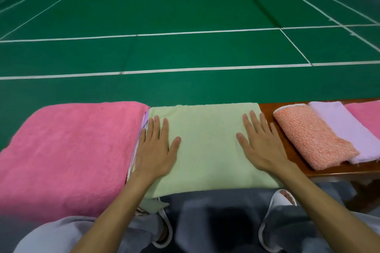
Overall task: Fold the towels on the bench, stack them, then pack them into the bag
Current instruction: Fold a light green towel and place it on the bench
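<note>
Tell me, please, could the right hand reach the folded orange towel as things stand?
Probably yes: the right hand lies flat on the pale green towel, and only bare bench separates it from the orange towel.

The big pink towel (pixel 67 150) looks soft and fluffy, the pale green towel (pixel 207 146) is smooth flat cloth, the orange towel (pixel 312 139) is bumpy, and the wooden bench (pixel 267 109) is shiny brown.
</note>
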A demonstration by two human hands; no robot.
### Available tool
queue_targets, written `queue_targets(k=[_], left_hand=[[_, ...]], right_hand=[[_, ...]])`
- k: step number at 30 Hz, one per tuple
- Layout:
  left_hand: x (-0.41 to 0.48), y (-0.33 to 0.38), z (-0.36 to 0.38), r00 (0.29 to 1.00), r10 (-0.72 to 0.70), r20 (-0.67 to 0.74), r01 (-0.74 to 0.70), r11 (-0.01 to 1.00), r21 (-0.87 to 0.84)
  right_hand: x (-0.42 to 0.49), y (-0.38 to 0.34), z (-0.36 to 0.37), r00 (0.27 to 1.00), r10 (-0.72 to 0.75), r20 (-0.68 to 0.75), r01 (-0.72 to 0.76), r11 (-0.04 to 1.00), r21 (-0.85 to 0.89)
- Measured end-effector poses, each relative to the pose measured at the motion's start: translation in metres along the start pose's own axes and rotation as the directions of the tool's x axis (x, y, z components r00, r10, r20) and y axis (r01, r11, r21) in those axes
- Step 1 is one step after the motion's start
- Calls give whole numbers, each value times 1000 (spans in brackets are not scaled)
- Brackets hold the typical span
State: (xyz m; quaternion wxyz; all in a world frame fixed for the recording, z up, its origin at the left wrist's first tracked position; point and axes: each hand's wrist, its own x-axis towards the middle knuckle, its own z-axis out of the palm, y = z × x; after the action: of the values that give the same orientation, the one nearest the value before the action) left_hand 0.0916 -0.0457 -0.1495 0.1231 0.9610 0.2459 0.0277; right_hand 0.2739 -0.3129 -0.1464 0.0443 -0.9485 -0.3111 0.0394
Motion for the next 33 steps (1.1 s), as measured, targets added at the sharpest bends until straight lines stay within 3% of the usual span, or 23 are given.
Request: queue_targets(k=[4, 8, 10, 15, 22, 25, 27, 30, 33], left_hand=[[-3, 7, -5, 998, -26, -60, 18, 992, -122], [-6, 12, -20, 940, -162, -301, 91, 968, -234], [-5, 11, -27, 926, -264, -270, 198, 948, -249], [11, 6, -29, 924, -347, -160, 295, 913, -281], [18, 10, -27, 928, -368, -67, 310, 858, -410], [18, 6, -37, 929, -371, 13, 316, 774, -548], [19, 4, -45, 917, -389, 90, 329, 608, -722], [21, 1, -53, 879, -438, 189, 355, 336, -872], [22, 1, -57, 881, -431, 194, 320, 240, -917]], right_hand=[[-1, -2, -2, 1000, 31, -1, -31, 999, 32], [0, -6, -14, 954, 168, -249, -123, 974, 189], [2, -7, -22, 920, 264, -289, -199, 951, 235], [8, -14, -42, 913, 394, -105, -358, 899, 253], [9, -11, -46, 936, 352, -11, -332, 891, 311], [11, 1, -47, 956, 294, -12, -260, 863, 432], [12, 9, -51, 967, 253, -7, -196, 766, 613], [12, 13, -60, 967, 230, 108, -200, 429, 881], [12, 15, -62, 976, 128, 173, -191, 140, 972]])
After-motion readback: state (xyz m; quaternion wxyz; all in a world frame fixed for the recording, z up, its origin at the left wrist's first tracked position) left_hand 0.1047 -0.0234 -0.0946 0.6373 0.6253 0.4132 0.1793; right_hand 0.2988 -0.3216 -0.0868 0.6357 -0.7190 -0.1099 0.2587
